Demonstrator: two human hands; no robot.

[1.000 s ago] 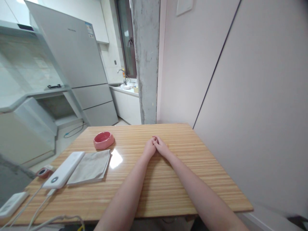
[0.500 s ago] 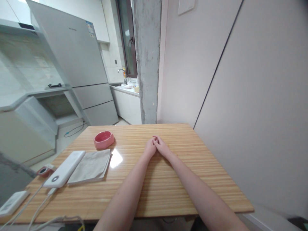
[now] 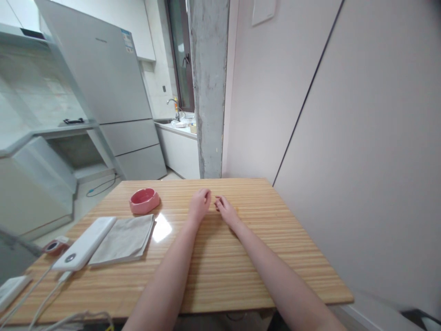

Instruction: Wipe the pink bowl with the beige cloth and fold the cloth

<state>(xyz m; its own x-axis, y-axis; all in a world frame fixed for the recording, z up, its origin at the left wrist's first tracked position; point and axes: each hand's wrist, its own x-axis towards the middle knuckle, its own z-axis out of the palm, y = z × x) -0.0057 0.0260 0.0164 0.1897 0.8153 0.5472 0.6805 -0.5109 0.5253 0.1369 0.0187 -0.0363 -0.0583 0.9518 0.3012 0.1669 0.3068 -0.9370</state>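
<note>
The left hand (image 3: 199,203) and right hand (image 3: 224,210) rest on the striped light-wood table (image 3: 275,239), near each other but apart, both empty with fingers loosely curled. Left of the left hand sits a shallow pink ceramic dish (image 3: 144,200); nearer the body lies a folded grey cloth (image 3: 124,234).

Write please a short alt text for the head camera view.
Two bare hands, the left hand and the right hand, rest slightly apart and empty on a wooden table. To their left lie a pink dish, a grey folded cloth and a white power bank.
</note>
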